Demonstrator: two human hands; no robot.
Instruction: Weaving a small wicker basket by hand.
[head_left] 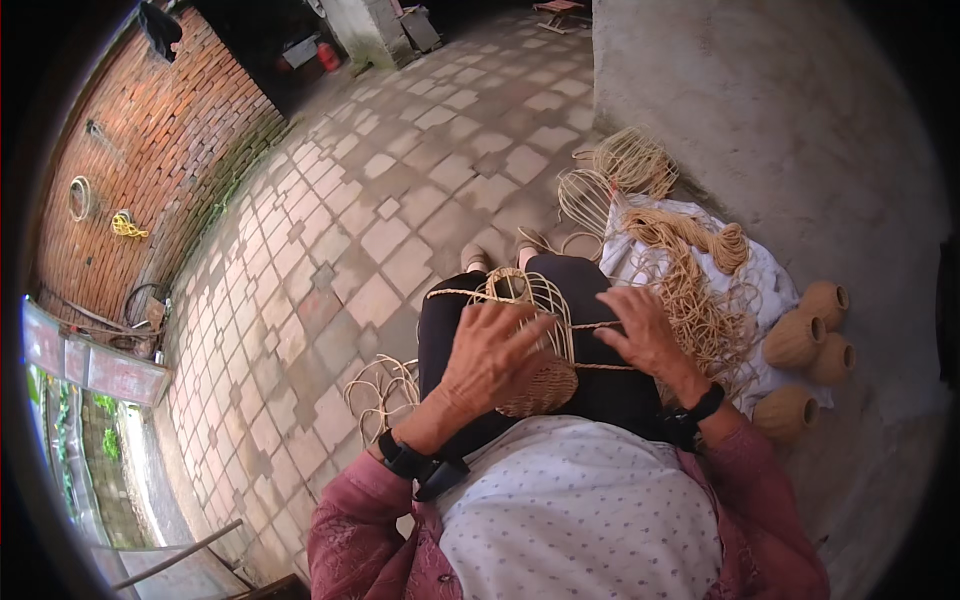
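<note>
Woven piece: a tan basketwork body (545,388) in the lower centre of the frame, lying on the dark-trousered lap (440,345), with looped strands (553,305) rising above it.
Left hand: over the piece (497,350), back upward and blurred; whether it pinches anything beneath cannot be told.
Right hand: right of centre (643,325), thumb and fingers spread apart, near the taut-looking cord (597,325).
Risk of slipping: the piece rests on sloping thighs, so a sharp tug on the cord could roll or tilt it.
Risk of snarling: the loose cord heap (700,330) at right centre is tangled; pulling from it could knot.
Risk of distortion: the open loops appear unsupported, so uneven tension or a leaning palm could bend them.
</note>
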